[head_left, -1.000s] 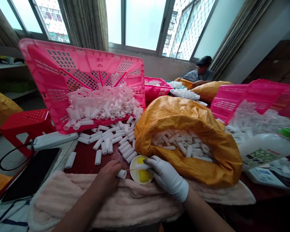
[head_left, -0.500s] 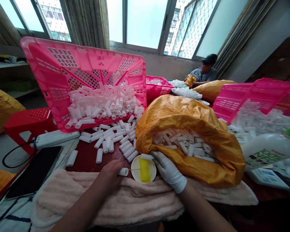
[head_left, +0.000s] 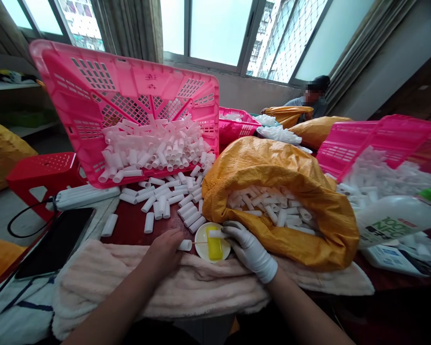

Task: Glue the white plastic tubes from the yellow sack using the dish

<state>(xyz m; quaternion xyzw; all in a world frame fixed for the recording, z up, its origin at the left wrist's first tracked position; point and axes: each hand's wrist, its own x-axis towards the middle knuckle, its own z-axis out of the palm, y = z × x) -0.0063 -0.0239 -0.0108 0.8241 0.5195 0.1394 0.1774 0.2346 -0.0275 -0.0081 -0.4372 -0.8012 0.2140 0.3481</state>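
Gloved right hand pinches a white tube above a round white dish.
The dish, at twelve o'clock, holds a soft yellow sponge. The bare left hand is curled shut, a short tube on a thin wooden stick just beside it; any grip cannot be told. A fingertip pinch steadies the smooth tube. A woven orange sack of tubes lies at one o'clock, a tilted pink plastic basket at eleven.

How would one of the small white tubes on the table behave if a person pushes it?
The white tube will probably roll easily: it is round and lies on its side. It seems stiff, since the heaped tubes in the pink basket keep their shape.
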